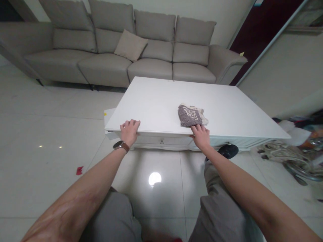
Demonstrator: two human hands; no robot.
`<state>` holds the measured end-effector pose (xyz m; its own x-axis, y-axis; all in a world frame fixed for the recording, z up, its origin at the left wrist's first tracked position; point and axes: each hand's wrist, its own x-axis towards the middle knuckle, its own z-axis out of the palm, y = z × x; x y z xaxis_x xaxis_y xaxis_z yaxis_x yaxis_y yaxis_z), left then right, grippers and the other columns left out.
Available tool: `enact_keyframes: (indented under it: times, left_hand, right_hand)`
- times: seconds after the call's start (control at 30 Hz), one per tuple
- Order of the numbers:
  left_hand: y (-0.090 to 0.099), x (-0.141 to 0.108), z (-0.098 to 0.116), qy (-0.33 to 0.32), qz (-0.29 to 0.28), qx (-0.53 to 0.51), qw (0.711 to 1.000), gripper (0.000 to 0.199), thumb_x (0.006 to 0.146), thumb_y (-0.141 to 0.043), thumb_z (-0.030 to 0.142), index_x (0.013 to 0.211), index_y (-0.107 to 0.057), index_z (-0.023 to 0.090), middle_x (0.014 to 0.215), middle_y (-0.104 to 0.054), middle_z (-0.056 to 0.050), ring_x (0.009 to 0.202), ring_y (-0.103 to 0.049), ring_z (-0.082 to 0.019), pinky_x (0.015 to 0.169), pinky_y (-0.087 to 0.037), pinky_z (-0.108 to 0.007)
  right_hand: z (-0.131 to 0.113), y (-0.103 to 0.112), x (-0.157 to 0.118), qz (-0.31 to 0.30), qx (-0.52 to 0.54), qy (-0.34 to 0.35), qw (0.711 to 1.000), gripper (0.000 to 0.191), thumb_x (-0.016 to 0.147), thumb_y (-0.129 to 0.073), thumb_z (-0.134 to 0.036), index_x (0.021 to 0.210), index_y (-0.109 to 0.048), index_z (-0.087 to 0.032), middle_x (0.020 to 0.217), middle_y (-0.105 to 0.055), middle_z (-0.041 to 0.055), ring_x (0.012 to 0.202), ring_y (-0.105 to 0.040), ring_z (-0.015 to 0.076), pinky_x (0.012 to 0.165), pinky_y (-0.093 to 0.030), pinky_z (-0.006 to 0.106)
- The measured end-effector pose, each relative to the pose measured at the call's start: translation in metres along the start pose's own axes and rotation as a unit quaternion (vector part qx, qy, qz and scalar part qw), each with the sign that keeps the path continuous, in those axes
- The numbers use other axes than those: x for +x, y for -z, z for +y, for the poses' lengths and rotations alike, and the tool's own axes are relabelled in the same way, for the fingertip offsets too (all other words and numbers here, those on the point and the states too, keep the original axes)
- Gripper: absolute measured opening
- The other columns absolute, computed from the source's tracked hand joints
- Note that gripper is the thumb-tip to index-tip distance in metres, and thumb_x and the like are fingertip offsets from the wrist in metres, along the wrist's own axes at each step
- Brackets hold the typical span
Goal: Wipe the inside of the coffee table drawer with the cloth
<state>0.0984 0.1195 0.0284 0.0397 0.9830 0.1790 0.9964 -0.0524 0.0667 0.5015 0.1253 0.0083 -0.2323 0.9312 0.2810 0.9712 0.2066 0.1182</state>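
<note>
A low white table (156, 104) with a small-knobbed drawer stands in front of me. My left hand (130, 131) rests on its near edge towards the left corner, fingers on the top and slightly apart, holding nothing. A folded brown and cream cloth (189, 116) with a pale pattern lies on the tabletop, right of the middle. Against the near edge, just below the cloth, is my right hand (201, 135). Its fingertips lie on the tabletop at the cloth's lower edge, and the thumb is at the table's rim.
Behind the table stands a long grey sofa (151, 69) with a beige cushion (130, 45). On the floor at left lies a small red scrap (79, 170). Piled cords and bags (294, 154) are at the right. A black shoe (228, 151) is beside the table front.
</note>
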Motion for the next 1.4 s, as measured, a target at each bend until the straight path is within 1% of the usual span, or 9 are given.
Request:
enact_keyframes:
  times: [0.2,0.37,0.47,0.53,0.6,0.7,0.83,1.03,1.4]
  left_hand:
    - [0.000,0.003,0.005,0.013,0.006,-0.006,1.000,0.051,0.086,-0.064,0.021,0.135,-0.052,0.026,0.137,-0.052,-0.018,0.126,-0.042,-0.039,0.101,-0.033,-0.054]
    - [0.017,-0.003,0.029,-0.036,-0.028,-0.081,0.996,0.067,0.073,-0.065,0.007,0.138,-0.050,0.022,0.140,-0.046,-0.018,0.130,-0.043,-0.036,0.105,-0.037,-0.051]
    - [0.039,-0.033,0.061,-0.160,-0.088,-0.210,0.960,0.082,0.069,-0.067,0.009,0.146,-0.042,0.021,0.144,-0.045,-0.016,0.133,-0.045,-0.031,0.111,-0.040,-0.046]
    - [0.053,-0.063,0.085,-0.258,-0.132,-0.275,0.917,0.082,0.068,-0.068,0.011,0.145,-0.043,0.024,0.147,-0.046,-0.013,0.135,-0.046,-0.029,0.112,-0.042,-0.043]
    - [0.064,-0.090,0.103,-0.331,-0.184,-0.291,0.879,0.070,0.070,-0.069,0.015,0.137,-0.051,0.024,0.142,-0.055,-0.011,0.129,-0.054,-0.029,0.106,-0.047,-0.040]
    - [0.068,-0.112,0.114,-0.325,-0.247,-0.232,0.883,0.040,0.072,-0.068,0.020,0.111,-0.064,0.020,0.106,-0.072,-0.010,0.097,-0.070,-0.028,0.081,-0.056,-0.037]
    - [0.051,-0.111,0.109,-0.315,-0.285,-0.134,0.895,0.030,0.067,-0.072,0.028,0.096,-0.068,0.018,0.084,-0.074,-0.012,0.077,-0.072,-0.033,0.061,-0.053,-0.037]
    - [0.004,-0.116,0.112,-0.340,-0.263,-0.134,0.893,0.015,0.072,-0.067,0.029,0.082,-0.069,0.018,0.076,-0.074,-0.010,0.074,-0.073,-0.031,0.060,-0.051,-0.035]
    - [-0.048,-0.099,0.115,-0.490,-0.124,-0.200,0.840,0.023,0.088,-0.055,0.036,0.087,-0.070,0.019,0.077,-0.070,-0.013,0.078,-0.065,-0.026,0.071,-0.047,-0.040]
  right_hand:
    - [-0.011,-0.001,0.001,-0.009,0.000,-0.021,1.000,0.041,0.094,-0.056,-0.029,0.134,-0.052,-0.023,0.130,-0.055,0.0199,0.123,-0.041,0.0393,0.102,-0.031,0.058]
    - [-0.033,0.035,-0.002,-0.063,0.044,-0.030,0.997,0.035,0.087,-0.063,-0.026,0.121,-0.060,-0.021,0.124,-0.059,0.0178,0.116,-0.049,0.0360,0.093,-0.043,0.048]
    - [-0.064,0.075,-0.025,-0.132,0.167,0.090,0.973,0.036,0.086,-0.061,-0.021,0.123,-0.062,-0.023,0.120,-0.066,0.0127,0.111,-0.058,0.0285,0.092,-0.047,0.040]
    - [-0.092,0.099,-0.047,-0.178,0.257,0.207,0.927,0.043,0.087,-0.061,-0.019,0.129,-0.062,-0.022,0.126,-0.067,0.0109,0.113,-0.061,0.0250,0.096,-0.047,0.037]
    - [-0.120,0.115,-0.069,-0.220,0.281,0.285,0.890,0.041,0.083,-0.066,-0.020,0.123,-0.067,-0.020,0.126,-0.068,0.0117,0.115,-0.062,0.0260,0.098,-0.047,0.037]
    - [-0.152,0.116,-0.088,-0.305,0.263,0.295,0.866,0.022,0.082,-0.068,-0.022,0.103,-0.075,-0.017,0.108,-0.075,0.0115,0.099,-0.068,0.0254,0.087,-0.050,0.033]
    - [-0.167,0.091,-0.090,-0.340,0.260,0.317,0.847,0.024,0.085,-0.066,-0.024,0.105,-0.075,-0.014,0.110,-0.076,0.0117,0.100,-0.070,0.0252,0.086,-0.051,0.032]
    - [-0.180,0.069,-0.092,-0.383,0.139,0.337,0.849,0.039,0.080,-0.069,-0.014,0.119,-0.074,-0.014,0.121,-0.073,0.0147,0.121,-0.063,0.0301,0.104,-0.047,0.039]
    - [-0.197,0.093,-0.102,-0.408,0.042,0.175,0.895,0.034,0.093,-0.056,-0.018,0.121,-0.075,-0.014,0.117,-0.075,0.0161,0.118,-0.064,0.0329,0.115,-0.036,0.049]
